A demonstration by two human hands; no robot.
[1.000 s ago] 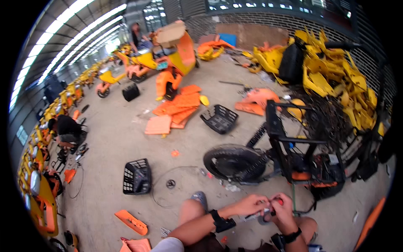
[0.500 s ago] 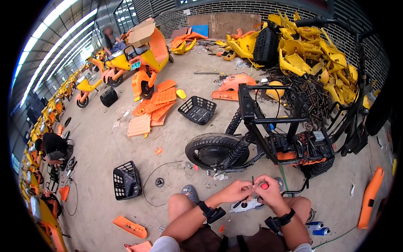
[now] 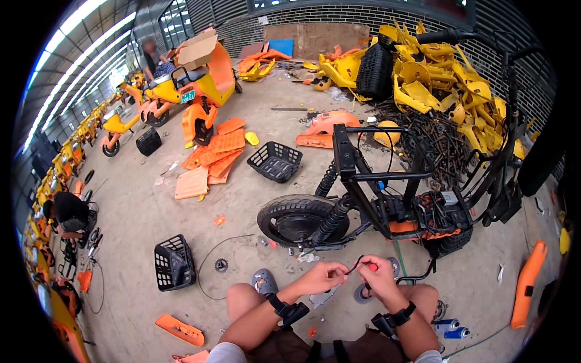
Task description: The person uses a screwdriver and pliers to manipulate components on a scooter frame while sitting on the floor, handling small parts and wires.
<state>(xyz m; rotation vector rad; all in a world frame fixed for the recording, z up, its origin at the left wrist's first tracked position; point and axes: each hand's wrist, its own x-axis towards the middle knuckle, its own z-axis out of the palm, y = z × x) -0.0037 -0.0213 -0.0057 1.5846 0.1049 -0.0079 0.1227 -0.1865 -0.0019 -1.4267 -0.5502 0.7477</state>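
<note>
In front of my knees, my left hand (image 3: 327, 277) is closed in a pinch on one end of a short, thin black strip (image 3: 354, 266), perhaps a wire. Its other end meets the fingers of my right hand (image 3: 379, 281), which is also closed. A small red rounded piece (image 3: 373, 266) sticks out of the right grip; its other parts are hidden by the fingers. Below the hands a whitish flat part (image 3: 324, 297) lies on the floor between my feet, partly covered by my left hand and wrist.
Just ahead stands a stripped black scooter frame (image 3: 387, 176) with its rear wheel (image 3: 299, 222). Black crates (image 3: 174, 263) and a toothed sprocket (image 3: 221, 265) lie to the left. Spray cans (image 3: 451, 330) and an orange panel (image 3: 528, 284) are at right. Another person (image 3: 69, 212) crouches far left.
My hands have drawn slightly apart, and the black strip now stretches between them. The whitish part below is more covered by my left hand. The whole view has shifted a little.
</note>
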